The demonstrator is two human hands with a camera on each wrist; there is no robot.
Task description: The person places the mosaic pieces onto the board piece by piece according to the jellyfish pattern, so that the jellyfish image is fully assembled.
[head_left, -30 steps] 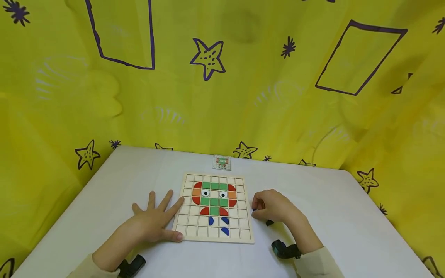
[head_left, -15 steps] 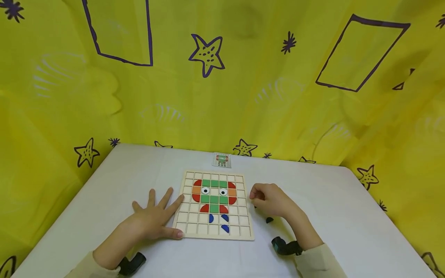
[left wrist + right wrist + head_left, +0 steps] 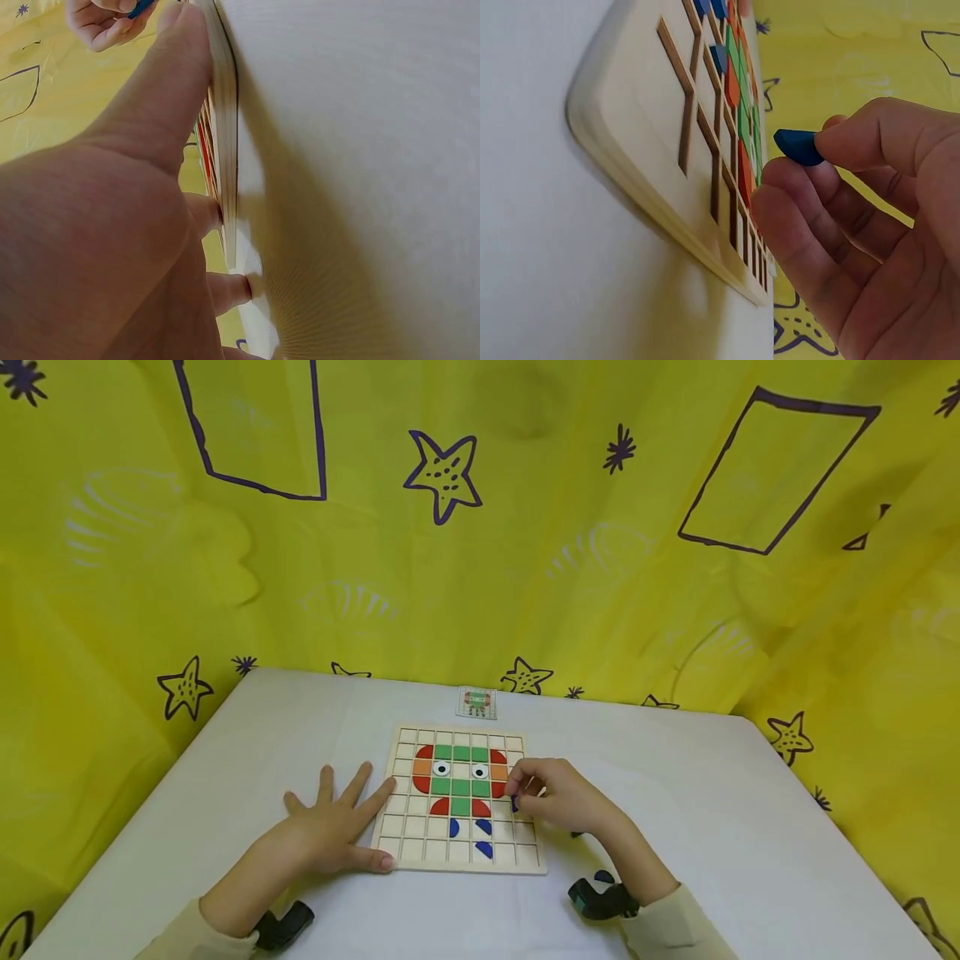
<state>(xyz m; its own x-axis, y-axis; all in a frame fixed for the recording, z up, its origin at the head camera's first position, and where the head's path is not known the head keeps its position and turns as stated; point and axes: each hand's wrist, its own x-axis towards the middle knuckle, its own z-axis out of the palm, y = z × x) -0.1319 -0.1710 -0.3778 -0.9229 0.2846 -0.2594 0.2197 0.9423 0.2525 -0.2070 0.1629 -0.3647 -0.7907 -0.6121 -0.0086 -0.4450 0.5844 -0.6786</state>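
A wooden grid board [image 3: 517,857] lies on the table with red, green and orange tiles, two eye tiles [image 3: 479,772] and several blue half-round pieces [image 3: 483,850] set in its squares. My left hand [image 3: 322,839] spreads its fingers at the board's left side, with thumb and index finger touching the edge. Over the right columns, my right hand [image 3: 562,797] pinches another blue half-round piece [image 3: 799,146] between thumb and fingertips. In the right wrist view that piece is held out above the grid. The left wrist view catches the left thumb [image 3: 161,90] along the board's side.
Behind the board lies a small picture card [image 3: 476,702] showing a similar coloured figure. Loose dark blue pieces [image 3: 603,877] lie on the white table [image 3: 697,827] near the right forearm. A yellow curtain [image 3: 525,568] with drawn stars hangs behind the table.
My right hand has moved left from the table beside the board to above its right columns, carrying the blue half-round piece. The left hand stays at the board's edge.
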